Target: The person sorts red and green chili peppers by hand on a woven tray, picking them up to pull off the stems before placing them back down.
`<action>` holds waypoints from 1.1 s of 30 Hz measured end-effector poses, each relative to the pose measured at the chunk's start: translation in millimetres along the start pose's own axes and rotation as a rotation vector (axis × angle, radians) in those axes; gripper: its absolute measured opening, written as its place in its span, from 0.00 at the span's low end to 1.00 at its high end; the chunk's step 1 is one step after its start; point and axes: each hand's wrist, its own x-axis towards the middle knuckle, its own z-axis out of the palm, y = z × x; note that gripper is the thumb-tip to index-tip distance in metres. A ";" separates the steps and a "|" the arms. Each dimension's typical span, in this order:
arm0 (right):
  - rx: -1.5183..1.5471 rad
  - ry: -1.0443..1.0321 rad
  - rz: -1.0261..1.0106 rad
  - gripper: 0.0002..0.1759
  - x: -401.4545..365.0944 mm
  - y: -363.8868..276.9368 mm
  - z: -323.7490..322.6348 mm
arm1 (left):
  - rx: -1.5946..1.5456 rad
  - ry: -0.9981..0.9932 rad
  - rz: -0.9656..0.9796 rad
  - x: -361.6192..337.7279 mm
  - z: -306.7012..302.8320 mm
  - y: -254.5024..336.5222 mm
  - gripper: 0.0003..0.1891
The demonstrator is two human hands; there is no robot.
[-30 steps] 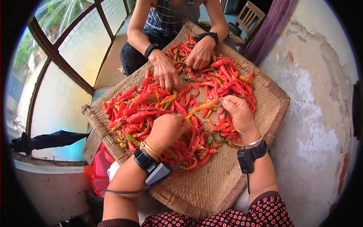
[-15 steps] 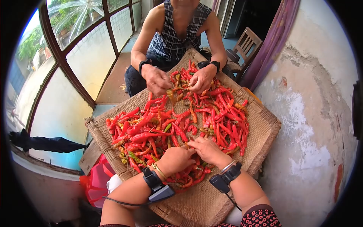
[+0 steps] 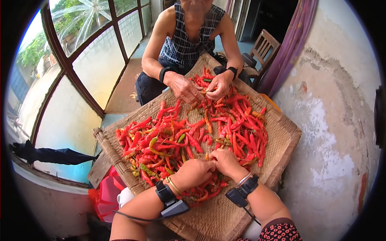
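Note:
Red chili peppers, with some green and orange ones among them, lie heaped on a woven tray. At the near side of the heap, my left hand and my right hand meet with their fingertips pinched together. Between them is a chili pepper; only a small orange tip shows above the left fingers, and the rest is hidden. Both hands are closed, just above the peppers. More red peppers lie below my wrists.
Across the tray sits another person, whose two hands are over the far peppers. A wooden chair stands behind at right. A folded black umbrella and a pink-red bag are at left, a rough wall at right.
The other person's left-side hand has moved right toward their other hand, and a yellowish pepper now lies on the left heap. My hands remain together, slightly shifted right in view.

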 end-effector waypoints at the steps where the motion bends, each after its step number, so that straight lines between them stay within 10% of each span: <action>1: 0.028 0.023 -0.013 0.07 -0.9 0.8 1.3 | -0.003 -0.005 -0.002 -0.3 -0.7 0.8 0.07; 14: 0.126 0.179 0.042 0.09 2.0 2.7 -3.8 | -1.138 0.249 -0.343 5.6 -40.1 -6.5 0.02; 22: -0.027 0.038 0.079 0.14 2.4 2.2 -2.2 | -0.982 0.213 -0.420 7.8 -30.2 2.3 0.08; 33: 0.624 0.382 0.225 0.16 6.0 -5.7 -52.9 | -0.827 0.126 -0.397 6.8 -22.0 -18.5 0.11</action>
